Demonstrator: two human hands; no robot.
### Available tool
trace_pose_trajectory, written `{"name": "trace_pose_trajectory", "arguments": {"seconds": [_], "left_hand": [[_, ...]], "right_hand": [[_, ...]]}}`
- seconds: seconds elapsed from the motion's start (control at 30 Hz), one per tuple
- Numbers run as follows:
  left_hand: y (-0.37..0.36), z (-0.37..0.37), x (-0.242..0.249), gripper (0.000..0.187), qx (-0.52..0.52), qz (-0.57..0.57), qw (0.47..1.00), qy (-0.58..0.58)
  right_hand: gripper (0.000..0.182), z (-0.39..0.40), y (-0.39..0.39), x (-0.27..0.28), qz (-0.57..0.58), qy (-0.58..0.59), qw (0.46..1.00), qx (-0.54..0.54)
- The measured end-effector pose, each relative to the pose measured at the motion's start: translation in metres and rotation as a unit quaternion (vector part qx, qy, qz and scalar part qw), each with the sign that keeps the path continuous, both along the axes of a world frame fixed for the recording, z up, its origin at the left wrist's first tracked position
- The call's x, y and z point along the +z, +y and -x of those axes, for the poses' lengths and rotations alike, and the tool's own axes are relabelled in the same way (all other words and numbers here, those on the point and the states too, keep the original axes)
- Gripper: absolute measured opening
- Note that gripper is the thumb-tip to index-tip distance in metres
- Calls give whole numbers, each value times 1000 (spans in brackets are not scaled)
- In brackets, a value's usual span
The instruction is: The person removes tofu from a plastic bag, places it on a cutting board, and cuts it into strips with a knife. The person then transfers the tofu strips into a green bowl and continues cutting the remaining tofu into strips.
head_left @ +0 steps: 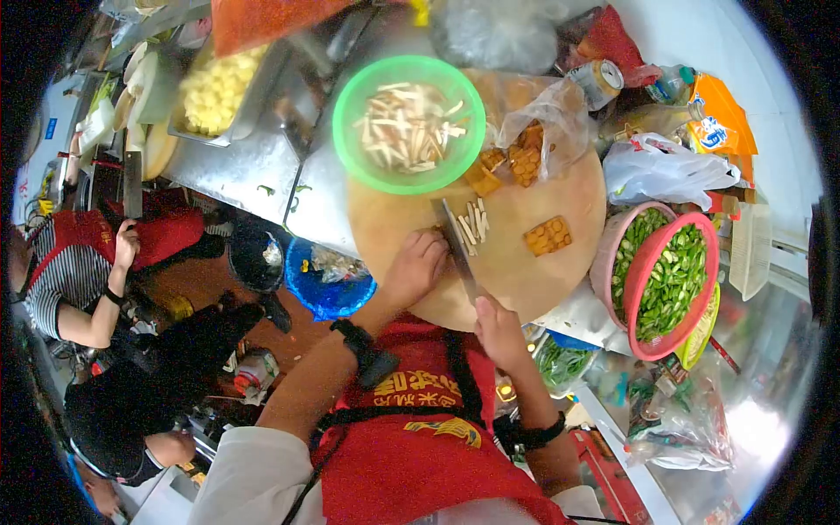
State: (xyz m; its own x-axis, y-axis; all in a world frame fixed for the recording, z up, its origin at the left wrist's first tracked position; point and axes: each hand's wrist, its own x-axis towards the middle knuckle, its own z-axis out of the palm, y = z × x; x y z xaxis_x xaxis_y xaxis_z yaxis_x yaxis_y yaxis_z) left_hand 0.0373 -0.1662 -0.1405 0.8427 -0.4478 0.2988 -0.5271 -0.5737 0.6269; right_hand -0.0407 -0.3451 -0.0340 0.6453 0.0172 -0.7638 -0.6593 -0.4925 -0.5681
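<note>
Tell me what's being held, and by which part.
The right hand holds the knife by its handle; whether the left hand grips anything cannot be told.

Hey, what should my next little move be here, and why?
I'd probably use the grey metal knife in your right hand to nudge the pale cut strips toward the round green plastic basket: they lie beside the knife, and the basket holds similar strips. I can't tell whether your left hand covers more.
</note>
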Motion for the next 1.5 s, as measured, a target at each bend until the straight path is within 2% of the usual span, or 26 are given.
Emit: {"name": "trace_pose_trajectory", "arguments": {"seconds": [0.07,0.13,0.3,0.37,0.43,0.5,0.57,0.73,0.8,0.83,0.9,0.93,1.0,1.07,1.1,1.13,1.17,1.2,1.23,1.27,1.3,1.4,1.43,1.5], "left_hand": [[1,-2,2,18,0,17,1000,8],[6,-1,4,18,0,35,999,18],[15,0,3,21,1,15,999,34],[14,0,2,23,1,9,1000,28],[12,-1,3,24,0,3,1000,21],[11,-3,3,25,5,-53,998,16],[9,-4,4,25,8,-59,998,12],[8,-3,0,23,13,-58,998,2],[10,0,-1,20,15,-119,993,11],[11,0,0,20,12,-120,993,4],[12,-2,3,17,6,-94,996,5],[12,-4,9,17,3,-94,996,-2],[15,-6,23,15,75,81,991,72],[19,-10,56,17,95,117,985,82],[21,-8,71,19,127,146,976,103],[13,-7,82,19,119,148,976,105],[2,-7,92,25,23,65,992,110],[-9,-9,97,32,-69,-19,992,108],[-19,-10,96,32,-69,-16,992,101],[-29,-11,90,41,-118,-70,990,41],[-35,-16,82,50,-163,-124,979,-20],[-38,-47,27,57,-122,-163,978,-38],[-38,-57,21,58,-105,-163,981,11],[-33,-66,14,56,-134,-167,977,13]], "right_hand": [[47,5,-9,2,-9,33,999,-10],[45,21,-12,20,-8,-73,996,-56],[47,36,-13,31,25,-68,997,21],[48,41,-6,25,40,-111,992,41],[48,41,1,23,34,-106,993,28],[48,36,4,25,29,-102,994,17],[53,28,6,32,13,-8,1000,27],[49,22,16,15,4,-47,999,9],[48,12,15,12,-2,-51,999,4],[47,8,12,14,-12,-13,1000,3],[46,6,3,13,-21,16,1000,-4],[45,15,-3,11,-6,-32,999,-6],[44,26,-14,15,14,-84,996,-14],[37,31,-24,26,127,-208,967,68],[37,35,-27,29,131,-205,968,59],[36,36,-30,31,156,-263,947,97],[36,35,-33,33,181,-322,919,137],[36,33,-34,35,186,-328,916,135],[38,30,-35,39,189,-307,916,178],[39,26,-36,41,193,-287,912,220],[38,30,-38,35,198,-314,898,236],[38,43,-47,33,226,-275,891,282],[38,41,-49,48,215,-215,906,295],[36,58,-63,53,203,-237,911,270]]}}
